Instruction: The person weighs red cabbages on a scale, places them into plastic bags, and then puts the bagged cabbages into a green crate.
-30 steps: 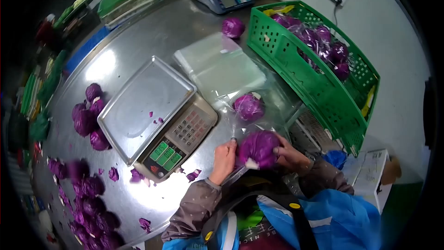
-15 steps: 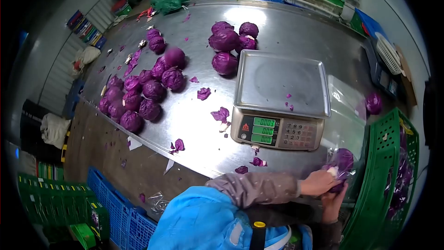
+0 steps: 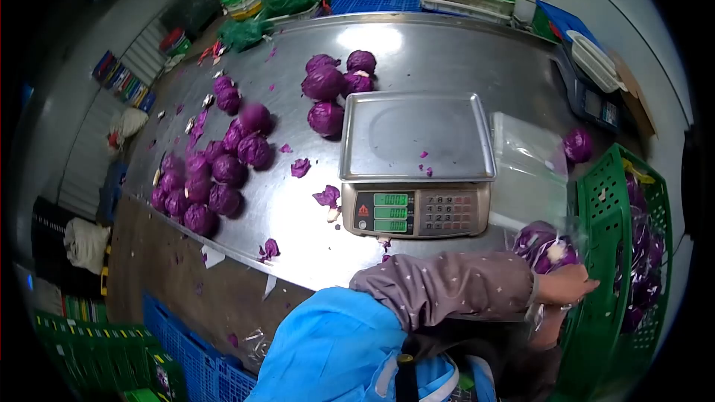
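A red cabbage (image 3: 532,242) with a pale cut stem sits in a clear plastic bag (image 3: 579,242) at the table's near right edge. My left hand (image 3: 566,284) reaches across beside the cabbage, its fingers closed on the bag's plastic. Just below it is my right hand (image 3: 548,326), with clear film against it; its fingertips are mostly hidden behind the left hand, and it appears closed on the same bag. A scale (image 3: 417,208) with a steel pan stands left of the hands. Flat clear bags (image 3: 525,171) lie beside the scale.
A green crate (image 3: 599,212) of bagged cabbages stands close on the right. Loose red cabbages (image 3: 227,170) are heaped on the table's left, with several more (image 3: 325,117) behind the scale. One cabbage (image 3: 578,146) rests near the crate. Leaf scraps (image 3: 300,168) are scattered about.
My left hand has moved right, from the cabbage's stem to the bag's plastic beside it. The right hand has shifted slightly lower relative to the cabbage. The view has turned to the right.
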Available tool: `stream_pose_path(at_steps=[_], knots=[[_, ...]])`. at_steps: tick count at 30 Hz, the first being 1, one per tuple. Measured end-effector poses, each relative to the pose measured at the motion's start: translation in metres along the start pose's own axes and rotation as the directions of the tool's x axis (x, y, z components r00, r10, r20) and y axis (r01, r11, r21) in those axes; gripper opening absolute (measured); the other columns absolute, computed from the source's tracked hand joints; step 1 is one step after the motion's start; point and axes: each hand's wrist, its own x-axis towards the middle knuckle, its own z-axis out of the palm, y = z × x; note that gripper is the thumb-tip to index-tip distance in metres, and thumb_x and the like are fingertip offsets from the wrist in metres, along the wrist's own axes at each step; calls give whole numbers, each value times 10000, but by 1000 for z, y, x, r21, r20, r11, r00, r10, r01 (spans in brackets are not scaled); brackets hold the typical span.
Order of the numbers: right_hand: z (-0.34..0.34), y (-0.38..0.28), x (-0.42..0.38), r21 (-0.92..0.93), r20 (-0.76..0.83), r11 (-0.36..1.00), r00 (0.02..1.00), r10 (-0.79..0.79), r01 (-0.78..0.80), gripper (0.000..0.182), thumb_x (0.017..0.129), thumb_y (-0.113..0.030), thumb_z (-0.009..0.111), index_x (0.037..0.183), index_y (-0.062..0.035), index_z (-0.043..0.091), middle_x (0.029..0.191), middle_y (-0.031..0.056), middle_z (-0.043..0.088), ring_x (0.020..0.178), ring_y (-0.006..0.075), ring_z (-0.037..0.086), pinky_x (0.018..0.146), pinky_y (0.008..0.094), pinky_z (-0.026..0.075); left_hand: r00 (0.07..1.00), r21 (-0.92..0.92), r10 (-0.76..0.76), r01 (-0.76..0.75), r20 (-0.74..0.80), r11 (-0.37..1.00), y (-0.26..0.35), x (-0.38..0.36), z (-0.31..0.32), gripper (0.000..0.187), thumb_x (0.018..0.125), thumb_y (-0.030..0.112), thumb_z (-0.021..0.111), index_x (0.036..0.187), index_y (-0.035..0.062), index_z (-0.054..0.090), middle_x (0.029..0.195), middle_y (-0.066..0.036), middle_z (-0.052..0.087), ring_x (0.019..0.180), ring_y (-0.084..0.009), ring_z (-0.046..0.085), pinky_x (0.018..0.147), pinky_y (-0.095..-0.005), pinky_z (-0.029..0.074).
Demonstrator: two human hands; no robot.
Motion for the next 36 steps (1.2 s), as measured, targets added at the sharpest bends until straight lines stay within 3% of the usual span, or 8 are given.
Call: stream_pose_path(at_steps=[7, 8, 13, 15, 22, 25, 32, 36], knots=[[9, 87, 45, 501, -111, 863, 994, -14, 68, 294, 894, -188, 442, 1169, -82, 432, 1037, 45, 510, 918, 167, 535, 818, 315, 442, 999, 190, 29, -22, -36, 982, -27, -34, -17, 425, 897, 334, 405, 752, -27, 576, 724, -223, 580, 684, -370, 576, 593, -436, 452], [85, -58, 31, 107, -243, 971, 953, -183, 213, 366, 854, -101, 507, 1203, -55, 408, 1060, 57, 499, 941, 176, 527, 829, 312, 443, 974, 337, 209, -167, -92, 927, -44, -48, -19, 402, 901, 300, 401, 735, -21, 577, 703, -209, 579, 649, -364, 567, 576, -438, 442], [103, -50, 3, 655, 114, 691, 943, 311, -307, 381, 880, -266, 523, 1204, -86, 437, 1043, 47, 549, 953, 163, 549, 720, 305, 495, 974, 391, 176, -107, -145, 914, -87, -113, -19, 384, 902, 264, 425, 668, -11, 556, 566, -177, 537, 544, -351, 525, 521, -425, 392], [112, -48, 0, 593, -25, 706, 868, 496, -386, 468, 825, -261, 609, 1217, -83, 426, 1024, 58, 554, 895, 150, 566, 627, 271, 502, 988, 319, 14, 35, -152, 947, -80, -130, -25, 416, 899, 289, 442, 641, -25, 530, 532, -176, 508, 513, -338, 516, 513, -407, 392], [154, -53, 1, -155, -266, 988, 961, -68, 27, 666, 643, -248, 745, 1199, -76, 422, 1040, 139, 549, 841, 237, 578, 769, 336, 463, 964, 340, -189, 243, -185, 909, -95, -159, -22, 433, 908, 285, 434, 642, -38, 543, 506, -163, 484, 465, -287, 492, 487, -375, 382], [165, -43, -9, -856, 1, 482, 933, -360, 186, 778, 625, -276, 745, 1282, -139, 351, 1260, 229, 323, 1070, 420, 409, 822, 468, 423, 960, 224, -74, 137, -269, 965, -105, -164, -5, 450, 907, 303, 448, 637, -43, 548, 500, -164, 485, 449, -268, 475, 477, -360, 378], [155, -63, -12, -680, 148, 707, 981, -128, 195, 876, 606, -222, 743, 1316, -59, 257, 1240, 244, 354, 1107, 409, 421, 902, 411, 400, 893, -198, -409, 374, -187, 906, -123, -196, -29, 403, 913, 298, 459, 681, -18, 553, 517, -92, 521, 474, -147, 500, 452, -295, 386], [146, -94, -52, -554, 152, 832, 983, 105, -4, 431, 679, -179, 679, 1059, -43, 529, 934, 118, 559, 869, 263, 560, 710, 347, 461, 832, -679, -555, 421, 24, 602, -124, -216, -41, 309, 933, 228, 414, 938, -57, 535, 807, -126, 609, 692, -181, 603, 640, -272, 504]])
